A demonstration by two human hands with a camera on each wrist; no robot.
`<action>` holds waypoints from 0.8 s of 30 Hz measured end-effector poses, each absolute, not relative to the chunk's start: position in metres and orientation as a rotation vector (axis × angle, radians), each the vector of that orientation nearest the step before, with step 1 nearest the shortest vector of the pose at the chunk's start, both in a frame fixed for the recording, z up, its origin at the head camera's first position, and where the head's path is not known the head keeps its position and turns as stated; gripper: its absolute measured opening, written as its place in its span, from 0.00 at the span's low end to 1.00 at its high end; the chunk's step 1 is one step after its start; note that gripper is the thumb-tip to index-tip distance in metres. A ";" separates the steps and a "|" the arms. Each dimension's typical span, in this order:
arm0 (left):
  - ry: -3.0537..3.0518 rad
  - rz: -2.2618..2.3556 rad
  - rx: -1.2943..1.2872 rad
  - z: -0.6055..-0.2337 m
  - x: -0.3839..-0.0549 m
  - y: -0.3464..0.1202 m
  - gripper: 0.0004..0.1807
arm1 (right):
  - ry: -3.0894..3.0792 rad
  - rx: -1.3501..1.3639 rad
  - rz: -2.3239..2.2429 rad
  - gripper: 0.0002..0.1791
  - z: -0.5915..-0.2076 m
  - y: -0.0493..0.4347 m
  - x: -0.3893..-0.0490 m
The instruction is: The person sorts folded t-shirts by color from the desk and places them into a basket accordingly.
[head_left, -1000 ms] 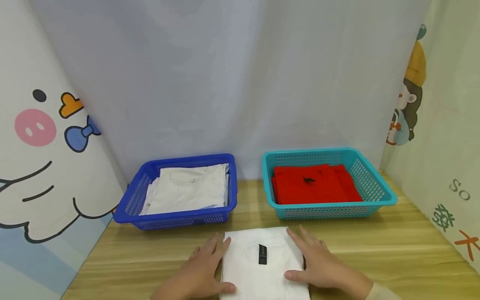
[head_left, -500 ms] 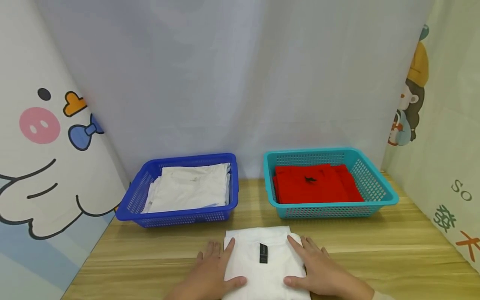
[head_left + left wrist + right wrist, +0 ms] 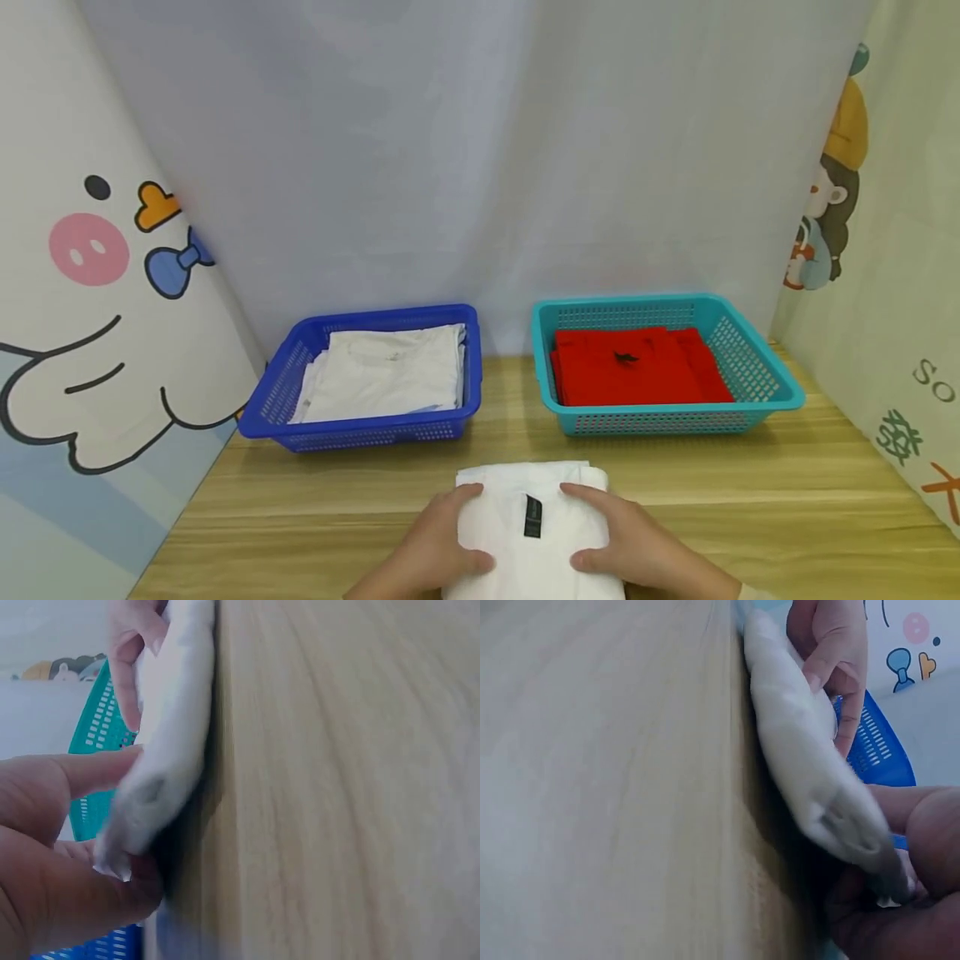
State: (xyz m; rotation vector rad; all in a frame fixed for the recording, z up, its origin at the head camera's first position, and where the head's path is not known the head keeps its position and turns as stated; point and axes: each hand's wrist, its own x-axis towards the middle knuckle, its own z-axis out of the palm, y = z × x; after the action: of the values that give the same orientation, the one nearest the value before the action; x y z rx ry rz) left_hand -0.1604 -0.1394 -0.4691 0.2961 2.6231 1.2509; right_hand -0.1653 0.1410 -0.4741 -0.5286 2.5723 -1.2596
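Note:
A folded white shirt (image 3: 540,567) with a black neck label (image 3: 533,517) lies at the front middle of the head view. My left hand (image 3: 435,543) grips its left side, thumb on top and other fingers curled beneath. On the opposite side my right hand (image 3: 641,542) holds it the same way. Both wrist views show the shirt (image 3: 176,712) edge-on as a thick soft bundle, its near edge pinched and raised slightly from the wooden table (image 3: 630,787). How far under the fingers reach is hidden.
Behind the shirt, a blue basket (image 3: 375,429) with folded white clothes (image 3: 390,375) stands left. A turquoise basket (image 3: 675,410) with folded red clothes (image 3: 630,375) stands right. A pale curtain (image 3: 450,167) hangs behind them, and printed cloths flank both sides.
Both hands have gone from lying spread along the shirt's sides to gripping it, fingers now tucked underneath. The shirt's far edge has shifted slightly, and the camera view has turned a little left.

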 end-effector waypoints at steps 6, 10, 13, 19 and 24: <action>2.201 1.645 0.176 -0.470 -0.164 -0.141 0.40 | 2.078 -0.354 -1.752 0.34 -0.481 0.140 -0.165; 2.189 1.668 0.281 -0.475 -0.164 -0.142 0.34 | 1.924 -0.270 -1.894 0.30 -0.485 0.138 -0.164; 2.152 1.723 0.369 -0.480 -0.165 -0.143 0.30 | 1.931 -0.244 -1.907 0.29 -0.487 0.137 -0.164; 2.006 1.878 0.392 -0.481 -0.164 -0.147 0.28 | 1.962 -0.275 -1.926 0.30 -0.486 0.142 -0.164; 1.919 1.982 0.381 -0.467 -0.163 -0.150 0.30 | 1.981 -0.306 -1.980 0.30 -0.472 0.145 -0.163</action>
State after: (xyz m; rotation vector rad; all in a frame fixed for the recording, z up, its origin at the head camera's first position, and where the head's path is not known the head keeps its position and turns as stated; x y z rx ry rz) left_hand -0.1633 -0.1505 -0.4671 0.3808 1.9190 1.9825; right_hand -0.1634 0.1446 -0.4716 -0.3059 1.9808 -1.9797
